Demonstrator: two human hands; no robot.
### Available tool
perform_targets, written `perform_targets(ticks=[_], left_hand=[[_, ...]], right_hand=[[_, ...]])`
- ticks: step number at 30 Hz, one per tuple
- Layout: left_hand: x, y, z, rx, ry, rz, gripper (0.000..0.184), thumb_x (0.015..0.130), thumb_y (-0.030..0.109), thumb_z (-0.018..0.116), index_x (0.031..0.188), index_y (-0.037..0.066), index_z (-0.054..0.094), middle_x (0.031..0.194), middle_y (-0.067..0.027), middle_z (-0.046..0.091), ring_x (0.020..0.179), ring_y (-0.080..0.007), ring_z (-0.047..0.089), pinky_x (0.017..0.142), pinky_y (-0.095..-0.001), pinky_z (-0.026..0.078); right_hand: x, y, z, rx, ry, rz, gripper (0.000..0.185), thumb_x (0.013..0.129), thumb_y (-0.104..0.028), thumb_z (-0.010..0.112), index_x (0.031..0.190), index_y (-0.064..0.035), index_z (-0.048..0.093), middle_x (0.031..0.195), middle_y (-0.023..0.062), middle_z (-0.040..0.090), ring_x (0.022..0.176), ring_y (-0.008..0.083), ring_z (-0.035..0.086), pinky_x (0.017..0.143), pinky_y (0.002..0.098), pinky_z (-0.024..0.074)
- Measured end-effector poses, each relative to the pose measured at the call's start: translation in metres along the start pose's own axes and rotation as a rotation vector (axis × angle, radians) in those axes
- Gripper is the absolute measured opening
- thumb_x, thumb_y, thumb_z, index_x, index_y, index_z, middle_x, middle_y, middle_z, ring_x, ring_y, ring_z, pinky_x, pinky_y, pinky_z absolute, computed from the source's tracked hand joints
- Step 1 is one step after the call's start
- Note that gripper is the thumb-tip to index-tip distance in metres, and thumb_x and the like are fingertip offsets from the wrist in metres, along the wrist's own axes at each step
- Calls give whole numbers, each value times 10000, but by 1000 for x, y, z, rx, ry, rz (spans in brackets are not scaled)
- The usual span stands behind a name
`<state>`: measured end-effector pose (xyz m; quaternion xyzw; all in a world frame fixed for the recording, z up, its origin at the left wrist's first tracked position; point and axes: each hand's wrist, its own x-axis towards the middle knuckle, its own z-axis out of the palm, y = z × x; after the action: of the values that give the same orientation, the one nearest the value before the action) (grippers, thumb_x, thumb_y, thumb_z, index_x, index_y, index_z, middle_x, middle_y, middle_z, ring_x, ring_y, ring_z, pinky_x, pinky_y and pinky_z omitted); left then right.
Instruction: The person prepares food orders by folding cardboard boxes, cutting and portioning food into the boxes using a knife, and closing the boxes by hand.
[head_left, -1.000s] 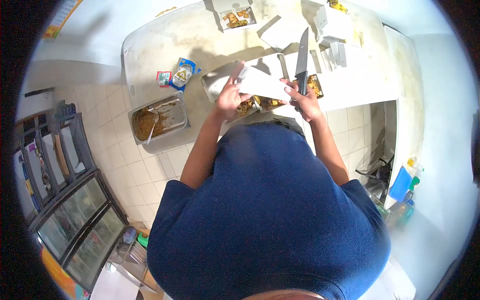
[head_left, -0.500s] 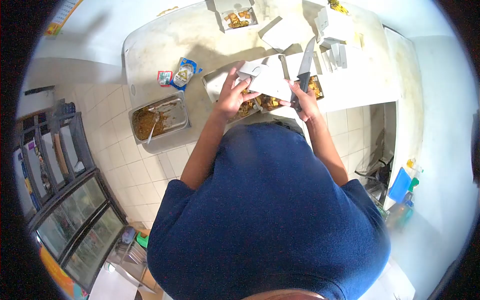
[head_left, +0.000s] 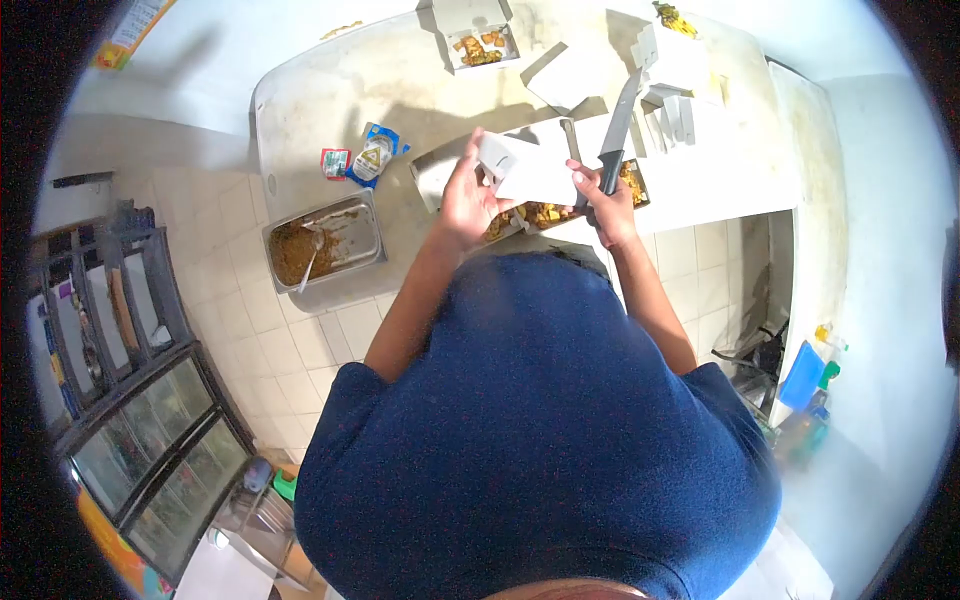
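Note:
My left hand (head_left: pixel 466 205) is closed on the left edge of a white cardboard lid (head_left: pixel 540 172), which has a folded flap and a curved slit at that end. My right hand (head_left: pixel 612 212) grips a knife (head_left: pixel 621 120) by its black handle, the blade pointing up and away from me. Its thumb and fingertips are at the lid's right edge; whether they press on it I cannot tell. Just below the lid, chopped food (head_left: pixel 546 214) shows in an open box, partly covered. More food boxes lie to either side, one with yellow-brown pieces (head_left: pixel 632 181) beside my right hand.
A steel tray (head_left: pixel 375 232) with brown sauce and a spoon stands at the table's left edge. Behind it lie a blue packet (head_left: pixel 375 157) and a small red packet (head_left: pixel 336 163). At the back are an open food box (head_left: pixel 482 47) and white cartons (head_left: pixel 668 60).
My left hand has turned, its fingers now more upright along the lid's end, and the lid lies flatter. The knife stays in my right hand. The whole view has shifted slightly.

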<state>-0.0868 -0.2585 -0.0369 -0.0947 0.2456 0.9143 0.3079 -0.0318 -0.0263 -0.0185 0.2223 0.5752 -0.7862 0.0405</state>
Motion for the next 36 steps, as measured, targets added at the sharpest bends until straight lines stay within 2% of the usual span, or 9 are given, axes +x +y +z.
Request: perform_targets(ticks=[3,5,9,12,13,17,20,29,36], left_hand=[[-4,-9,3,224,224,-19,843,997,180,573,1562,323,-35,1523,-105,362,1347,-315,444,1009,-646,434],[8,-36,-66,676,11,166,890,977,105,577,1560,315,-61,1511,-128,360,1339,-319,448,1007,-645,436],[-3,-30,-21,415,16,157,996,928,-74,549,1554,284,-139,1523,-154,289,1349,-314,430,1082,-516,411],[0,-41,-12,217,30,202,1017,928,-96,534,1547,267,-186,1521,-153,291,1358,-293,415,1100,-446,406],[2,-46,-11,187,19,248,1022,927,-99,531,1546,266,-197,1513,-152,309,1357,-286,414,1093,-438,409],[19,-72,3,693,6,415,1080,922,-53,593,1532,230,-251,1488,-154,345,1273,-224,460,1035,-384,429],[30,-81,11,597,-71,355,1073,919,-27,620,1539,175,-233,1462,-185,359,1223,-225,496,1022,-367,440],[71,-31,-8,819,457,256,797,959,244,615,1538,41,106,1277,-201,568,1073,-240,616,911,-371,529],[113,17,-26,904,555,301,618,968,121,563,1477,11,231,1111,-175,649,962,-198,640,784,-297,545]], right_hand=[[4,7,-9,-287,4,-109,323,825,-134,813,844,-40,505,1259,206,628,1023,163,635,700,275,594],[7,20,-11,-325,-21,-282,305,827,-90,801,879,-50,503,1101,91,646,772,67,557,707,233,578],[4,34,-8,-131,94,-105,319,825,-26,784,881,-78,475,894,28,581,837,123,623,731,324,609],[3,39,-4,143,230,-10,284,860,-29,747,869,-94,470,981,98,624,885,204,662,765,385,619],[-2,33,2,216,285,26,249,852,-102,777,901,-64,536,831,60,593,755,201,664,685,347,617],[0,32,8,331,207,135,218,892,-124,734,895,-53,528,873,71,619,786,209,675,698,346,630],[4,11,16,223,263,134,219,880,-113,743,861,-55,533,860,64,616,796,202,667,666,349,629],[139,-17,-36,12,208,50,255,854,-59,748,787,-26,504,814,130,617,751,258,685,604,393,650],[239,-7,-70,-69,252,94,273,838,-107,784,844,1,533,870,127,631,742,265,674,701,458,643]])
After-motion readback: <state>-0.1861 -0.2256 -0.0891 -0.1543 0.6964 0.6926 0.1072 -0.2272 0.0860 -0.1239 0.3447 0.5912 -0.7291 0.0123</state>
